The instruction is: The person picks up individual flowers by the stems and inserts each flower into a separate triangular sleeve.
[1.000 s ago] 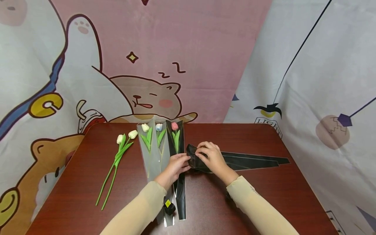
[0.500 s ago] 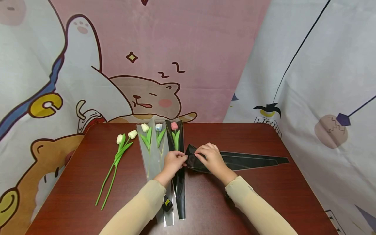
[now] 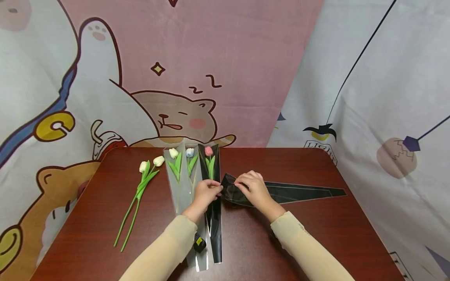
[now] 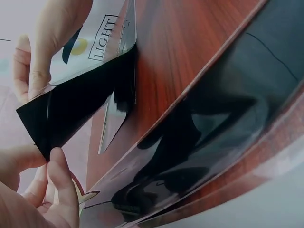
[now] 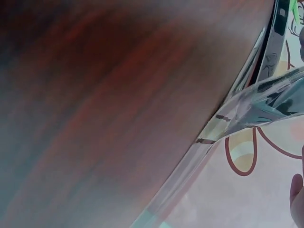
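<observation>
A black flower-wrapping sleeve (image 3: 299, 191) with clear edges lies across the table, its narrow end to the right. My left hand (image 3: 205, 194) pinches a corner at its wide left end between thumb and finger. On the opposite edge of that mouth, my right hand (image 3: 254, 190) pinches the film. In the left wrist view, the raised black film (image 4: 80, 104) stretches between both hands. Under the left forearm lie sleeved tulips: a white tulip (image 3: 174, 152), a blue tulip (image 3: 190, 152) and a pink tulip (image 3: 209, 151). The right wrist view shows only a bit of a hand at its edge.
Two loose white tulips (image 3: 142, 185) with crossed green stems lie on the left of the brown table (image 3: 267, 242). A small black box with a yellow mark (image 3: 199, 242) is beneath my left wrist. A cartoon-printed cloth (image 3: 246, 70) hangs behind.
My left hand has drawn slightly left and up, its fingers now pinching the sleeve's corner. The right hand has barely moved. The stepped outline at the sleeve's narrow end now looks more even.
</observation>
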Motion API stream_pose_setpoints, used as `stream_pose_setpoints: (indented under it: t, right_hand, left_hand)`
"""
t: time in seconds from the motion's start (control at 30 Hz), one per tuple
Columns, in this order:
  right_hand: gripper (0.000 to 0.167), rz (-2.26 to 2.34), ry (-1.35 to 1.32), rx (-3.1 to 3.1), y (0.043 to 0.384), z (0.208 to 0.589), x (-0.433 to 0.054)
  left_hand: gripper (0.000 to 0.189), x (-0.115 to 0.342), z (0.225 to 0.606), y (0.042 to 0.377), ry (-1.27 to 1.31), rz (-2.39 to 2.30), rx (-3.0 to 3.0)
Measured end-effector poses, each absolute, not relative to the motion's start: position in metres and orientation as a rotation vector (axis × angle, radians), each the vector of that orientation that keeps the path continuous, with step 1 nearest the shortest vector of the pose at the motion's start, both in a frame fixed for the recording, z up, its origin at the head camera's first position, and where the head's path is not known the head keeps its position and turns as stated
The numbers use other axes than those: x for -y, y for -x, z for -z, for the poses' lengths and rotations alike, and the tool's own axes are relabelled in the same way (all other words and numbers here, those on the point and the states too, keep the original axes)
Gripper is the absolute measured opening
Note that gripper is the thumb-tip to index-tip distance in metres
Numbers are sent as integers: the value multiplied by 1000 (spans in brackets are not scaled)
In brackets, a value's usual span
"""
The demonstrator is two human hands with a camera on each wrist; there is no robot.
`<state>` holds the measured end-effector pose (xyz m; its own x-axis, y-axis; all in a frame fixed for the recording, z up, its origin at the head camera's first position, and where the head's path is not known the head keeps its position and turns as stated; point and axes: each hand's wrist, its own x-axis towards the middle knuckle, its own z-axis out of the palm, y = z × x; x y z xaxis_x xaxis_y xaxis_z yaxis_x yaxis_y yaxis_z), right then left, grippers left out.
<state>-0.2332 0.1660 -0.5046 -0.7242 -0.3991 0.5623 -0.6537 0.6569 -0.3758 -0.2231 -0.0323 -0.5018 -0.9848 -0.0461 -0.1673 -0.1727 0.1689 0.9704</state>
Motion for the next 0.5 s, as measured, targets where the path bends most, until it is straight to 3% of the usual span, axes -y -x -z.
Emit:
stream_pose_setpoints:
  t: [0.5]
  right_hand:
    - [6, -800, -798, 2449, 230, 490, -173]
  left_hand:
    - [24, 42, 479, 222, 168, -2053, -2183]
